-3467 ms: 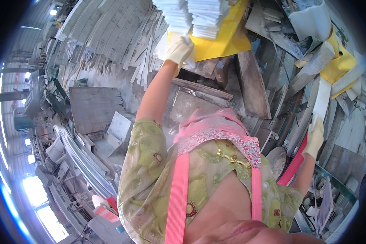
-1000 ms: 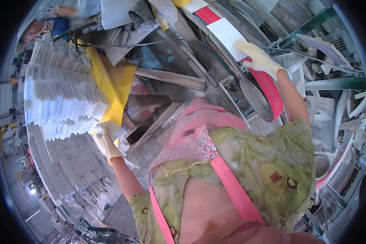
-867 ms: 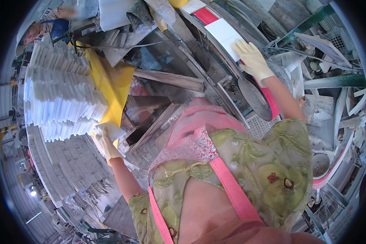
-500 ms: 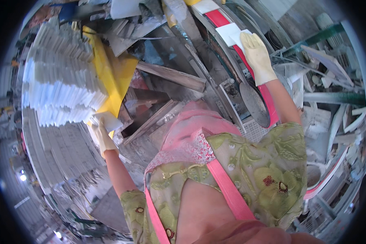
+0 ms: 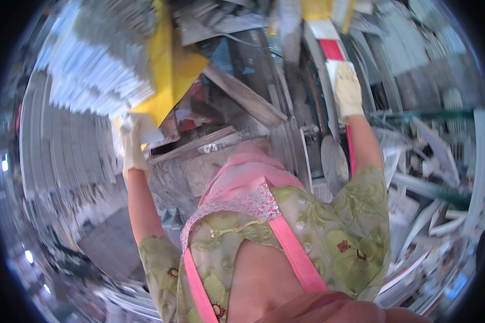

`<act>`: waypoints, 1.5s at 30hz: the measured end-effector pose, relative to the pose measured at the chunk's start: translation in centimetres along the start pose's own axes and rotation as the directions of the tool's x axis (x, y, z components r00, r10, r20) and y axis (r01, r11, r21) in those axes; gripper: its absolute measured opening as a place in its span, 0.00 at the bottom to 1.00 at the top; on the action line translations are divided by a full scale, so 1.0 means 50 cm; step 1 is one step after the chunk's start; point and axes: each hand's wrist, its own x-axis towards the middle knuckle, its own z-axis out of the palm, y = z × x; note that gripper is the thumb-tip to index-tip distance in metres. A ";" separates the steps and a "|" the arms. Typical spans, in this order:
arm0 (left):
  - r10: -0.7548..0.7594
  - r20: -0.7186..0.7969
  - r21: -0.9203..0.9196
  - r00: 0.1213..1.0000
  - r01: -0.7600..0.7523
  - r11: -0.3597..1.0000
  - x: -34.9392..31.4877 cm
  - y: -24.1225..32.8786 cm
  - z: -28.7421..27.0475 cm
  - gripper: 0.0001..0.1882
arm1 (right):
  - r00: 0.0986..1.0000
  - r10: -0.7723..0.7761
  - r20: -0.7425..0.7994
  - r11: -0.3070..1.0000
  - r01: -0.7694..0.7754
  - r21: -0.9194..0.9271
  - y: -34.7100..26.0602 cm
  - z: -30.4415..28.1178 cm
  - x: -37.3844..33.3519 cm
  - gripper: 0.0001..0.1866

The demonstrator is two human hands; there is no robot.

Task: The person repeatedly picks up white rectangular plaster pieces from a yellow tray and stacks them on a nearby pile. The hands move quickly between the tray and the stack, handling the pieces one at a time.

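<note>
My right hand [image 5: 348,92], in a pale cream rubber glove, lies flat with straight fingers over a white tile [image 5: 332,68] on a narrow red belt [image 5: 331,49]. The palm hides part of that tile. Farther up the belt sits another white tile [image 5: 321,29]. On the left, my gloved left hand [image 5: 133,141] grips a white tile [image 5: 152,132] by its edge, at the near end of a tall stack of thin white tiles [image 5: 99,59]. Motion blur softens the stack, and whether the hand holds more than one tile is unclear.
A yellow sheet [image 5: 170,81] lines the right side of the stack. Wooden boards [image 5: 245,96] lie between the stack and the belt. Beside the belt's near end is a round grey metal plate [image 5: 334,164]. Several grey slabs [image 5: 70,134] stand on the left.
The view has turned, shifting the scene. My right hand now covers more of the belt tile; two offset tiles there now look like one. My left hand stays on its tile beside the stack.
</note>
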 end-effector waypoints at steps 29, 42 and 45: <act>-0.104 0.122 0.494 0.987 0.031 0.869 -0.032 0.094 -0.050 0.35 | 0.929 -0.305 -0.211 -0.631 -0.030 0.776 -0.947 -0.503 0.064 0.38; -0.069 0.320 0.465 0.945 -0.093 0.881 0.038 0.051 -0.070 0.38 | 0.848 -0.509 -0.148 0.358 0.365 0.859 -0.856 -0.511 0.072 0.53; -0.048 0.279 0.523 0.959 -0.110 0.845 0.029 0.057 -0.064 0.38 | 0.825 -0.565 0.007 0.478 0.320 0.818 -0.857 -0.527 0.079 0.53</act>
